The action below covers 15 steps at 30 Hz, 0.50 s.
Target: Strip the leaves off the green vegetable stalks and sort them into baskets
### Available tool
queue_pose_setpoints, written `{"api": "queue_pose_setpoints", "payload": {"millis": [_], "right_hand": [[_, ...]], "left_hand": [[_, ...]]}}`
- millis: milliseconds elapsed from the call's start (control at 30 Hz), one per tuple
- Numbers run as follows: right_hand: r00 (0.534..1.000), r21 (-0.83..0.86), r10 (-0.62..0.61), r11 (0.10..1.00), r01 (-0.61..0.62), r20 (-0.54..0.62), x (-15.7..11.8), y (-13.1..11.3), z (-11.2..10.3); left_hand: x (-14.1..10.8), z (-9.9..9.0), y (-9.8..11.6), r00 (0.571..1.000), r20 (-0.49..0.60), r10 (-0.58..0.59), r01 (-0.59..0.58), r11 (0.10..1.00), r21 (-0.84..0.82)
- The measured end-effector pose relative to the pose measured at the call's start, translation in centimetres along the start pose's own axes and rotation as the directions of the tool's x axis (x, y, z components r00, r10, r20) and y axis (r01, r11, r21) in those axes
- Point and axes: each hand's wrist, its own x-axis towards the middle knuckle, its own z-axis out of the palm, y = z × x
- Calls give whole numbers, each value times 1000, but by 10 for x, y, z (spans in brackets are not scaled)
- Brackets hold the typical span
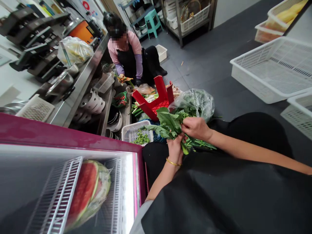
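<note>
Leafy greens [168, 122] are bunched above my lap, with broad leaves pointing up and to the left. My left hand [175, 148], with a gold bangle at the wrist, is wrapped round the lower stems. Against the upper right of the bunch, my right hand [196, 127] is closed in a pinch on the greens. A white basket [125, 132] with small green pieces [141, 138] stands to the left of the hands. Behind them lie a clear plastic bag [204, 100] of greens and an upturned red stool [159, 102].
A glass-fronted fridge [97, 135] with wrapped watermelon [85, 185] fills the lower left. Another person [129, 52] sits beyond the stool, holding vegetables. A steel counter [80, 87] runs along the left. White crates [265, 74] stand on the right.
</note>
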Motion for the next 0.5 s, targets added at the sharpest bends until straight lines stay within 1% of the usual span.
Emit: {"api": "queue_pose_setpoints", "payload": {"millis": [33, 67, 100, 133, 167, 200, 233, 267, 300, 333, 367, 400, 433, 467, 500], "right_hand": [[986, -20, -164, 986, 165, 13, -7, -6, 0], [951, 0, -304, 953, 304, 49, -14, -10, -1], [920, 46, -383, 924, 381, 86, -19, -12, -5], [917, 97, -382, 923, 372, 115, -23, -12, -10], [942, 143, -302, 949, 282, 144, -23, -10, -16], [972, 174, -160, 976, 130, 172, -21, -6, -22], [980, 184, 11, 982, -49, 199, -15, 0, -26], [959, 181, 172, 960, -215, 226, -8, 6, -29], [919, 176, 298, 921, -348, 258, 1, 12, -29], [873, 177, 383, 877, -446, 303, 9, 16, -26], [830, 187, 437, 835, -518, 347, 16, 19, -22], [803, 211, 466, 800, -562, 372, 20, 19, -16], [805, 243, 474, 785, -570, 357, 20, 18, -9], [841, 271, 457, 804, -530, 288, 17, 15, -3], [901, 279, 392, 859, -430, 184, 11, 12, 2]], "left_hand": [[3, -1, 2, 999, -4, -50, 50, 999, -15], [5, -3, 5, 994, -4, -110, 110, 994, -24], [7, -5, 8, 986, 2, -164, 164, 986, -25], [8, -7, 10, 980, 14, -199, 200, 980, -18], [8, -9, 11, 978, 29, -206, 206, 978, -5], [7, -9, 11, 983, 40, -180, 180, 984, 7], [6, -9, 10, 991, 41, -125, 124, 992, 13], [4, -8, 7, 998, 37, -60, 59, 998, 16], [1, -6, 3, 999, 36, -4, 4, 1000, 19], [-1, -4, 0, 999, 32, 39, -40, 999, 24], [-3, -2, -3, 997, 20, 73, -73, 997, 27], [-4, 0, -5, 995, 4, 96, -96, 995, 25], [-5, 1, -6, 995, -10, 99, -99, 995, 17], [-5, 1, -5, 997, -12, 77, -77, 997, 4], [-4, 1, -3, 999, -2, 38, -38, 999, -13]]}}
